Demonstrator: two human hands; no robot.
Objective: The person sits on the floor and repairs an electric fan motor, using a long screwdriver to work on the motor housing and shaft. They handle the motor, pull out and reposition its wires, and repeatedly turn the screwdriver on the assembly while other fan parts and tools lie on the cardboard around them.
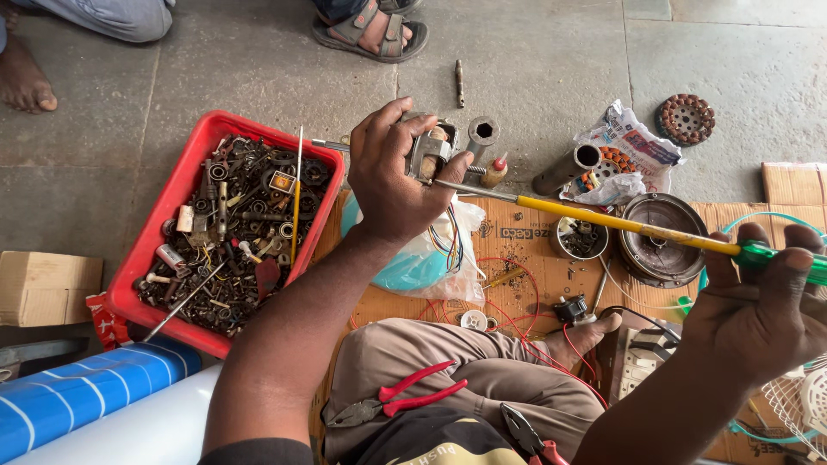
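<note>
Concrete floor [534,77], flattened cardboard [517,250]; red tray [185,185] heaped with metal scrap; left hand [388,176] gripping small motor [431,151], right hand [762,301] closed on screwdriver [620,224].

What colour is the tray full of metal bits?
Red tray, seen clearly in the head view.

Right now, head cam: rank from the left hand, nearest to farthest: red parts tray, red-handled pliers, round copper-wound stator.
From the left hand:
1. Red parts tray, just to its left on the floor.
2. Red-handled pliers, below it, lying on the person's lap.
3. Round copper-wound stator, far right, on bare floor.
</note>
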